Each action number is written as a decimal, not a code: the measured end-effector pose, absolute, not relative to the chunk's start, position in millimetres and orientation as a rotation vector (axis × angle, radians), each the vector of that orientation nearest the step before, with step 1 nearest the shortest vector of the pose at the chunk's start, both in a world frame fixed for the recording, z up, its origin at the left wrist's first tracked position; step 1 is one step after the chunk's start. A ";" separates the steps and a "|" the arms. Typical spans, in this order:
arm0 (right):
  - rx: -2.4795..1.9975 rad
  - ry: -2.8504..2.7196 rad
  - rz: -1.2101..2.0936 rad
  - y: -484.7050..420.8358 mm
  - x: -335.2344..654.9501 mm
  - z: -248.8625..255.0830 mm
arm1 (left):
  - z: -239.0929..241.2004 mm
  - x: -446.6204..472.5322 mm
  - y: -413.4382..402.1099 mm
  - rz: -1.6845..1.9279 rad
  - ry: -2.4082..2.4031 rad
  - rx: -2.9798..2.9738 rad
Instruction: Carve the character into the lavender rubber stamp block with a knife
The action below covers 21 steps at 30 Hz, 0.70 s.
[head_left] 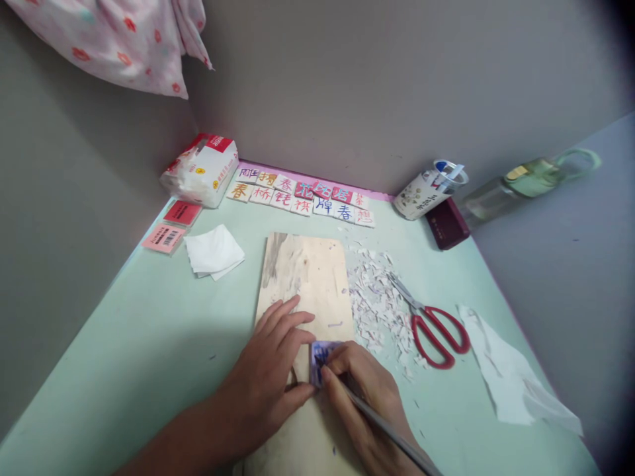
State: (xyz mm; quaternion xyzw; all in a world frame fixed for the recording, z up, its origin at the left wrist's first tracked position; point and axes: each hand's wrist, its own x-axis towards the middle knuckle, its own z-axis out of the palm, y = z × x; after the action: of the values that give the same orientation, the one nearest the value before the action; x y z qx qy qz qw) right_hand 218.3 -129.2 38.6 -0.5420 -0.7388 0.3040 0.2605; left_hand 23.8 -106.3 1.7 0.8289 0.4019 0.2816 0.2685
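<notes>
A small purple tile [317,377] with dark blue marks lies on a pale wooden board [310,271]. The thumb and index finger of my left hand [270,357] hold its upper and lower left corners, while the other fingers spread over the board. My right hand [370,390] is closed around a slim grey pen-shaped tool [387,430], its dark tip against the tile's face. The right fingers cover part of the tile. White shavings [377,297] lie scattered right of the board, beside red-handled scissors [439,337] with slightly parted blades.
Two rows of tiles with written characters [302,198] line the back. A tissue pack [203,172], red cards [166,238] and folded tissue [214,251] are left. At right are a paper cup [421,192], maroon box [448,223], bottle [501,192] and crumpled tissue [516,377].
</notes>
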 end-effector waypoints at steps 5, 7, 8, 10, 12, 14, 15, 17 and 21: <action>-1.450 -2.045 0.798 -130.1 219.4 40.2 | 3.0 24.0 -106.2 0.737 1.091 2.232; -1.443 -2.056 0.779 -130.0 219.7 40.3 | 3.5 23.8 -106.1 0.740 1.085 2.234; -1.438 -2.061 0.769 -130.0 220.1 40.1 | 3.8 23.8 -106.0 0.744 1.083 2.233; -1.434 -2.070 0.757 -130.3 221.1 39.5 | 4.3 23.8 -105.8 0.748 1.082 2.232; -1.415 -2.077 0.739 -131.0 222.3 39.2 | 4.8 23.9 -105.4 0.752 1.083 2.233; -1.387 -2.085 0.721 -132.0 223.2 39.3 | 5.1 23.8 -105.0 0.755 1.079 2.235; -1.376 -2.091 0.715 -132.5 223.5 39.4 | 5.1 23.6 -104.8 0.755 1.077 2.235; -1.363 -2.098 0.716 -133.6 223.5 38.7 | 4.9 22.9 -104.7 0.752 1.076 2.233; -1.340 -2.043 0.723 -136.3 222.6 31.6 | 4.1 22.1 -105.2 0.745 1.079 2.236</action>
State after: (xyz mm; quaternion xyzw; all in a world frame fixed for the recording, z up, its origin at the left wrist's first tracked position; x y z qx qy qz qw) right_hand 222.6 -136.3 31.6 -0.5028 -0.7669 0.2713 0.2923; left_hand 22.1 -105.2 4.1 0.8302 0.4007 0.2767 0.2713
